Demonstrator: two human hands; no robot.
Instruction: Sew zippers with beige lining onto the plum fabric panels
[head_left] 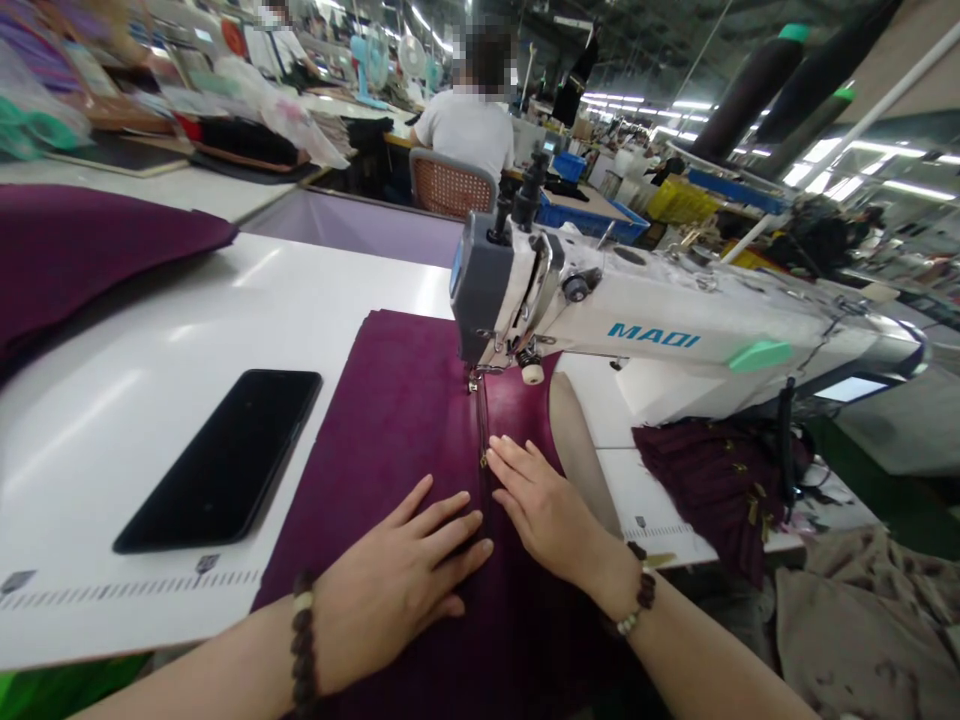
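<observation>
Factory hall, ceiling strip lights [615, 98], white worktable [112, 400], perhaps fans [371, 60]

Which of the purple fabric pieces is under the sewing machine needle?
The middle piece, flat under the left hand and right hand, reaches the needle. The far-left piece lies apart; the right pile sits bunched beside the sewing machine.

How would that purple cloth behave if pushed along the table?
Probably floppy: the purple cloth drapes over the table edge. It likely slides easily on that glossy surface, yet may bunch wherever the left hand and right hand aren't flattening it.
</observation>
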